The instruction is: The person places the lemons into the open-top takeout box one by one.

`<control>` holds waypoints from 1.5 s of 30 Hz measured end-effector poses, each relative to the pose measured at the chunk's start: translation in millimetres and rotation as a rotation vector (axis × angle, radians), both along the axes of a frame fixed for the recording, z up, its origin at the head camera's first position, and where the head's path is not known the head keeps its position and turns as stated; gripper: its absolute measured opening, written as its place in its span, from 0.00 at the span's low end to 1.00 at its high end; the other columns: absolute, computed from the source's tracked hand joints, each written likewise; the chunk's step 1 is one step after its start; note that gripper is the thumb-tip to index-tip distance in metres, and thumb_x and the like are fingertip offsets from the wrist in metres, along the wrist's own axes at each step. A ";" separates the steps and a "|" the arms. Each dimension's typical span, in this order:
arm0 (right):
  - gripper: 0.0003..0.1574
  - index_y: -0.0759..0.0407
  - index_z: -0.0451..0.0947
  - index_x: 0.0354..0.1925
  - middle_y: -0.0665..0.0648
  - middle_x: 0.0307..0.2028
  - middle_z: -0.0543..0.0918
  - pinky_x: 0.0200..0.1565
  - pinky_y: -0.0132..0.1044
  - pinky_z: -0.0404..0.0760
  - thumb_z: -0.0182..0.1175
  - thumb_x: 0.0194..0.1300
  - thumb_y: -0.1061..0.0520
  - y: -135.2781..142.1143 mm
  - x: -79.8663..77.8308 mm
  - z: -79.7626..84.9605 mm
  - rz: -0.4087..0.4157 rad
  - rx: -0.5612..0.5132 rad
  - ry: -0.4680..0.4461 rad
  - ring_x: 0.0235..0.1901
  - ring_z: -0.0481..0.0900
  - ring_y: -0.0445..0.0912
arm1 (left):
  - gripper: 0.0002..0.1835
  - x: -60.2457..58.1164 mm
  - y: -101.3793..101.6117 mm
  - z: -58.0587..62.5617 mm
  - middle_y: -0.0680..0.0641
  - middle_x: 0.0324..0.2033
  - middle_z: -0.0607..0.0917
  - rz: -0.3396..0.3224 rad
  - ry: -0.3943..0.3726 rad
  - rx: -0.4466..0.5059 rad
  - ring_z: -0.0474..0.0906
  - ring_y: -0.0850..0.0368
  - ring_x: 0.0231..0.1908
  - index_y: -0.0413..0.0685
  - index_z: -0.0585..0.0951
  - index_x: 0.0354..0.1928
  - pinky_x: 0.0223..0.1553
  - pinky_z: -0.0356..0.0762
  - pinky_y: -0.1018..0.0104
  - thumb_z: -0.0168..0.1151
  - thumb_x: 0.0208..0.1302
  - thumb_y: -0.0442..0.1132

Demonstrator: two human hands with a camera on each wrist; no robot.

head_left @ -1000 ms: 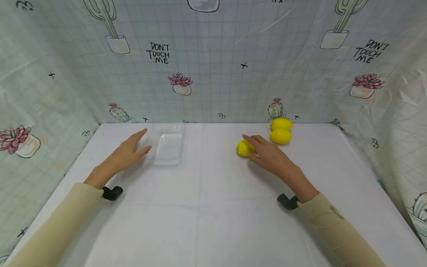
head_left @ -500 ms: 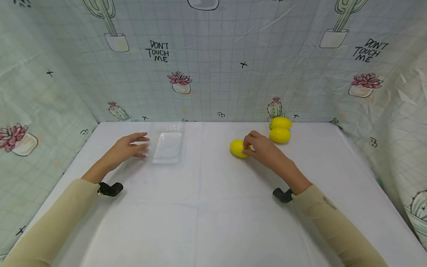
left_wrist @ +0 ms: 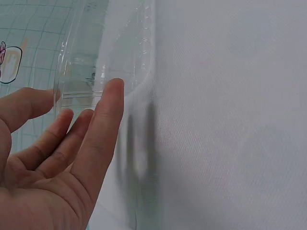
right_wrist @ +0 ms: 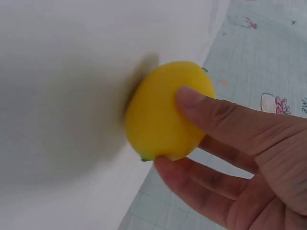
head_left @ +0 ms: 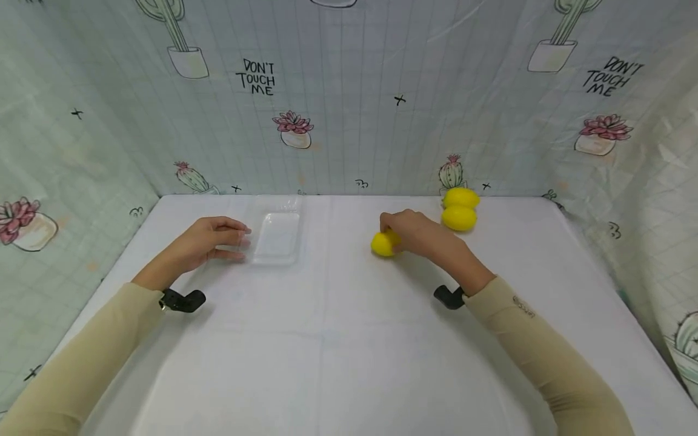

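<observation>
My right hand (head_left: pixel 417 233) grips a yellow lemon (head_left: pixel 382 244), right of the middle of the table. In the right wrist view, the thumb presses one side of that lemon (right_wrist: pixel 165 112) and fingertips meet it lower down; its green tip shows. Whether it touches the cloth I cannot tell. On the other side, my left hand (head_left: pixel 204 245) is at the left edge of a clear plastic tray (head_left: pixel 275 235). Its fingers, spread and only slightly bent, reach the tray's rim in the left wrist view, without a visible firm grasp.
Two more lemons, a nearer one (head_left: pixel 459 218) and a farther one (head_left: pixel 462 197), lie against each other at the back right. A white cloth (head_left: pixel 327 351) covers the table. A cactus-printed curtain (head_left: pixel 349 109) hangs behind and along both sides.
My right hand has closed its fingers on the nearest lemon, which has shifted slightly left. The left hand has moved a little right to the tray, its spread fingers drawing closer together.
</observation>
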State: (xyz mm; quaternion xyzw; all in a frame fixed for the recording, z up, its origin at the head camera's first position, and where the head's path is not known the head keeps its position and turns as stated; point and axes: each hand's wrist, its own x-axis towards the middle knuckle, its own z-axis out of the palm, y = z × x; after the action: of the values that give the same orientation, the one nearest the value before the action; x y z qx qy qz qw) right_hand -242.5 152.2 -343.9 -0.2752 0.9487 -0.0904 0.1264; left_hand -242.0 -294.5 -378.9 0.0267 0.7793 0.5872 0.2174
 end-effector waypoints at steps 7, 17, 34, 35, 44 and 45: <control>0.33 0.57 0.80 0.61 0.58 0.52 0.79 0.60 0.46 0.81 0.77 0.58 0.60 -6.9 -22.0 16.9 0.095 0.115 -0.045 0.53 0.77 0.54 | 0.28 -3.2 4.2 12.9 0.50 0.57 0.81 0.024 -0.081 0.080 0.82 0.57 0.54 0.31 0.65 0.69 0.56 0.85 0.56 0.61 0.75 0.38; 0.26 0.47 0.81 0.50 0.52 0.55 0.83 0.61 0.45 0.80 0.77 0.55 0.65 3.9 -31.3 12.4 0.113 -0.011 -0.207 0.56 0.76 0.50 | 0.37 -6.1 13.2 12.5 0.38 0.74 0.67 0.014 -0.165 0.112 0.82 0.52 0.57 0.34 0.55 0.78 0.57 0.84 0.49 0.61 0.75 0.39; 0.35 0.41 0.82 0.59 0.48 0.59 0.82 0.62 0.48 0.80 0.80 0.53 0.57 32.4 -34.3 -14.3 0.111 -0.174 -0.235 0.57 0.78 0.53 | 0.36 -6.7 16.3 11.9 0.34 0.77 0.58 -0.005 -0.184 0.143 0.80 0.48 0.61 0.35 0.54 0.78 0.58 0.82 0.46 0.58 0.76 0.36; 0.36 0.39 0.82 0.59 0.47 0.60 0.81 0.61 0.47 0.80 0.80 0.53 0.56 34.9 -34.5 -17.3 0.098 -0.199 -0.246 0.57 0.78 0.53 | 0.37 -6.3 16.6 11.6 0.33 0.77 0.58 -0.004 -0.185 0.143 0.80 0.47 0.61 0.35 0.54 0.78 0.58 0.82 0.46 0.59 0.76 0.36; 0.40 0.40 0.82 0.62 0.48 0.63 0.81 0.61 0.48 0.79 0.83 0.49 0.52 46.9 -33.8 -32.3 0.068 -0.369 -0.266 0.56 0.77 0.51 | 0.37 -3.5 16.5 8.2 0.33 0.76 0.58 -0.008 -0.180 0.152 0.81 0.48 0.60 0.34 0.54 0.78 0.58 0.82 0.46 0.59 0.75 0.35; 0.40 0.41 0.82 0.62 0.49 0.63 0.80 0.61 0.48 0.80 0.82 0.49 0.51 46.7 -34.4 -32.6 0.062 -0.376 -0.268 0.57 0.77 0.52 | 0.37 -3.5 16.0 7.5 0.34 0.76 0.59 -0.008 -0.181 0.150 0.81 0.48 0.59 0.34 0.54 0.78 0.58 0.82 0.46 0.60 0.75 0.36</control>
State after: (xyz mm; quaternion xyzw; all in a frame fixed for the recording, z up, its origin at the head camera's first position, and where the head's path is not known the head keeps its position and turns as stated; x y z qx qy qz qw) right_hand -276.9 198.9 -376.5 -0.3084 0.8810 -0.2975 0.2007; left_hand -245.4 -278.4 -371.4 -0.0070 0.7104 0.6428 0.2865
